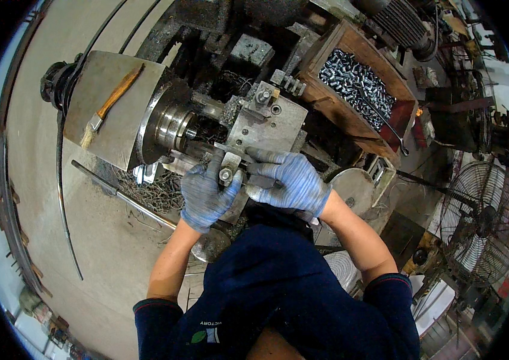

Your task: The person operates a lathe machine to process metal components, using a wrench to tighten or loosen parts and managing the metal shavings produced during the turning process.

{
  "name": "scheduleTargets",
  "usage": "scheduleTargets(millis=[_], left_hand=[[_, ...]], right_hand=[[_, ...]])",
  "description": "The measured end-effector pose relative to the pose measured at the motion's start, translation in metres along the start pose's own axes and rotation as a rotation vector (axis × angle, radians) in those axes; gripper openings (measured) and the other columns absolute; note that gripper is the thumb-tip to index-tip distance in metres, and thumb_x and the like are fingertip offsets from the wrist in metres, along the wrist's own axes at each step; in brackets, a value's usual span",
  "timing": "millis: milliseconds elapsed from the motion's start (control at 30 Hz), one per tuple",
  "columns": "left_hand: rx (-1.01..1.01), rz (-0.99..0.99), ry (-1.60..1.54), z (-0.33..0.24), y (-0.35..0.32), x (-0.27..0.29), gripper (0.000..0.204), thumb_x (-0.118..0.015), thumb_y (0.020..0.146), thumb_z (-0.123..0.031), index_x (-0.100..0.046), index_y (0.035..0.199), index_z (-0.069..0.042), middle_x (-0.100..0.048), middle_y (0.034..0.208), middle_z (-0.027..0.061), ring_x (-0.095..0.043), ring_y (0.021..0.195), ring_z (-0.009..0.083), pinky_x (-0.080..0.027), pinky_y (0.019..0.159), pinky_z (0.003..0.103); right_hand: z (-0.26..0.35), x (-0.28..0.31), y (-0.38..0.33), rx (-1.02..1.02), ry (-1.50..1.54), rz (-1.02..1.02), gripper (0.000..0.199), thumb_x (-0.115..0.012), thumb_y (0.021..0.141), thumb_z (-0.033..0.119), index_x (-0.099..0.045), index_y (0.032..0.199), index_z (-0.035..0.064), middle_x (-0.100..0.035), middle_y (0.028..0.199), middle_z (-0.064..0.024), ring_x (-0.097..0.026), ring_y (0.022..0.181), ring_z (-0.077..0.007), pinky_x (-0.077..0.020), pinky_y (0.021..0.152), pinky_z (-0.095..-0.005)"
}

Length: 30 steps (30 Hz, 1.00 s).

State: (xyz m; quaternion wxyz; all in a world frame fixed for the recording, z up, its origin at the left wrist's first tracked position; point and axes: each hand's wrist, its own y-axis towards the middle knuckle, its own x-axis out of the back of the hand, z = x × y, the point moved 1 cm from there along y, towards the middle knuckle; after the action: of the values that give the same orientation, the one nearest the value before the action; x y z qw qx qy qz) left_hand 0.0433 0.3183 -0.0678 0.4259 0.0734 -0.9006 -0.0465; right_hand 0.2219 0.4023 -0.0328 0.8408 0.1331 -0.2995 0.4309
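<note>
Both hands wear blue-grey striped work gloves, darkened at the fingers, and work at the front of a lathe. My left hand [208,193] is closed around a small metal clamp block [230,161] with a bolt head on top, thumb on one side and fingers on the other. Just right of it is my right hand [293,179], its fingers stretched leftward and apart from the thumb. Its fingertips lie close to the block; whether they touch it is hidden. Beyond the hands sits the flat tool slide [275,129] with bolts. The round chuck [172,127] is to the left.
On the headstock cover [110,84] lies a wooden-handled brush [116,93]. A wooden box [350,132] of small shiny metal sleeves [356,81] stands far right, with a rod [386,120] across it. Metal shavings [152,192] pile below the chuck. A caged fan [482,219] stands right.
</note>
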Motion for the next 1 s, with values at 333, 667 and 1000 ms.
scheduleTargets(millis=[333,667,1000], left_hand=[[0.007,-0.003,0.009,-0.001,0.001,0.000,0.048,-0.068,0.074,-0.029,-0.056,0.109,0.002,-0.058,0.062,0.0127,-0.056,0.053,0.0290,-0.045,0.051,0.037],[-0.011,-0.018,-0.013,0.000,0.002,-0.002,0.048,-0.068,0.075,-0.029,-0.056,0.110,0.001,-0.058,0.062,0.0140,-0.057,0.054,0.0297,-0.045,0.051,0.037],[0.019,-0.005,-0.004,0.004,-0.001,-0.005,0.050,-0.068,0.075,-0.031,-0.055,0.112,0.000,-0.057,0.060,0.0132,-0.056,0.051,0.0286,-0.043,0.048,0.038]], right_hand=[[0.003,0.001,-0.002,-0.002,-0.027,0.010,0.039,-0.067,0.073,0.039,-0.066,0.096,0.0082,-0.058,0.113,-0.0190,-0.061,0.089,-0.0348,-0.0500,0.079,-0.0384],[0.002,0.005,-0.014,0.024,-0.238,0.000,0.040,-0.069,0.070,0.046,-0.068,0.091,0.0120,-0.055,0.115,-0.0223,-0.061,0.085,-0.0350,-0.0501,0.071,-0.0385],[0.008,-0.010,-0.007,-0.016,-0.367,0.038,0.050,-0.060,0.072,0.055,-0.067,0.097,0.0120,-0.054,0.117,-0.0177,-0.058,0.079,-0.0324,-0.0482,0.066,-0.0405]])
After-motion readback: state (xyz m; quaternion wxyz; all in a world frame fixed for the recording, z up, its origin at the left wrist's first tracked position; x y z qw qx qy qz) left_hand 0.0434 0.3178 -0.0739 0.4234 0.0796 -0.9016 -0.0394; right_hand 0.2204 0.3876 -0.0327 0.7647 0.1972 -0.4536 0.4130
